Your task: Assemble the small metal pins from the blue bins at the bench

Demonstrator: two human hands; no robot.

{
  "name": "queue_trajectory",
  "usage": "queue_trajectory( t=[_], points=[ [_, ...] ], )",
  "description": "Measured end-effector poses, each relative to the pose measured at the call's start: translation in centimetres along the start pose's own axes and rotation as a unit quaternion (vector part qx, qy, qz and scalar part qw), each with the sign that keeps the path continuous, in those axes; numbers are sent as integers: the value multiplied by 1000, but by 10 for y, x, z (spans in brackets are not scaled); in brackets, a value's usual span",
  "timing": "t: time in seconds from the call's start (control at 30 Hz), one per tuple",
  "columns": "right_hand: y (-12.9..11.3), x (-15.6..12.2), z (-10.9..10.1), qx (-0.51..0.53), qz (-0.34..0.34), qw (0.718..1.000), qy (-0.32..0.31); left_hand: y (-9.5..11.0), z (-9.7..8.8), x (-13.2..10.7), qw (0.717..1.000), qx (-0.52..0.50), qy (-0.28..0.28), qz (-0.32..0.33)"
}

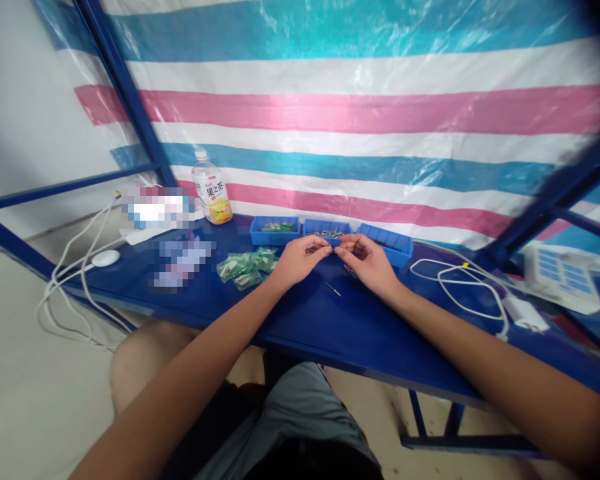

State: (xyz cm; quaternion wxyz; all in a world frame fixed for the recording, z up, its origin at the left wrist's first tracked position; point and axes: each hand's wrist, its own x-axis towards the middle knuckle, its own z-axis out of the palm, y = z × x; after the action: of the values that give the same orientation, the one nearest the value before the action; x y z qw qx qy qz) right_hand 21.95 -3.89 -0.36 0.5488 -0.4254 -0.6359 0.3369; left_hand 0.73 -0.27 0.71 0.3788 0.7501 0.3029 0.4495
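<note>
My left hand (304, 258) and my right hand (366, 259) meet fingertip to fingertip just in front of the middle blue bin (325, 225). Both are pinched closed; whatever sits between the fingertips is too small to make out. Small silvery metal pieces (329, 234) fill that middle bin. On the table below my hands lies one thin metal piece with a pointed end (333, 289). Left of my left hand is a pile of small clear-and-green packets (249, 267). The left blue bin (275, 238) holds similar green packets. Part of the right blue bin (397, 248) is behind my right hand.
A drink bottle (213, 190) stands at the back left of the blue table (300, 337). White cables (460, 283) and a white power adapter (526, 313) lie on the right, near a white-and-blue box (563, 277). A striped plastic sheet (330, 113) hangs behind.
</note>
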Motion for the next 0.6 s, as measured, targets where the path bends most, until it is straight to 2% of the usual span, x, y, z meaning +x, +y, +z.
queue_trajectory(
  t=[0.17, 0.37, 0.6],
  points=[
    [-3, -1, 0, 27, -5, 1000, -2, 0, 0, 0, 999, 25, -24, -9],
    [1, 0, 0, 25, 14, 999, -29, -4, 2, 3, 999, -45, 18, -10],
    [5, -1, 3, 15, 27, 998, -53, 0, 4, 2, 993, -115, 11, -12]
  ],
)
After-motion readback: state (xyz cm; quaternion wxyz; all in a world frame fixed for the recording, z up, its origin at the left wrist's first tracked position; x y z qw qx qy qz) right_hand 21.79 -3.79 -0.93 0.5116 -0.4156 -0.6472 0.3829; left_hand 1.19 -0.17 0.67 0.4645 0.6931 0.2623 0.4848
